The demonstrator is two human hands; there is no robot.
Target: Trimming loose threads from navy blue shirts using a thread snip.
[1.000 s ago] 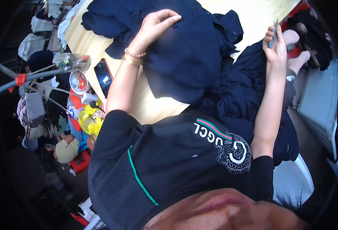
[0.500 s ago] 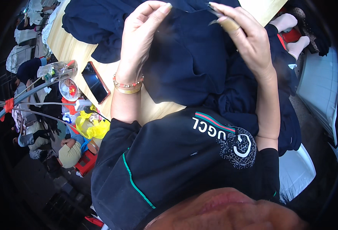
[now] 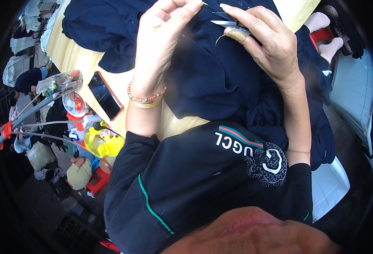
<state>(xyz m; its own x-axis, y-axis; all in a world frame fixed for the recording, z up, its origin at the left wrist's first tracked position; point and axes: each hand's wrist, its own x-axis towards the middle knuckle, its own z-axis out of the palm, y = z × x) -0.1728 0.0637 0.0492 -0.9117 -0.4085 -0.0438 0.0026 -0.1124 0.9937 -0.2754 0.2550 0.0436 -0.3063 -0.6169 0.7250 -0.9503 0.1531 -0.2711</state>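
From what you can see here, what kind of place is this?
Probably a garment workshop. The right hand holds small thread snips over dark blue garments piled on a pale wooden table, the left hand grips the cloth, and more clothing bundles lie at far left.

A pale yellow wooden tabletop (image 3: 74, 57) carries the work — heaped dark navy fabric garments (image 3: 203, 72) cover most of it. Near its left edge lies a flat black smartphone in a red case (image 3: 105, 95), face up — just beside the cloth.

Black phone w/ red case (image 3: 105, 95) on wood table (image 3: 74, 57), clear bottle (image 3: 59, 84), yellow bag (image 3: 102, 144).
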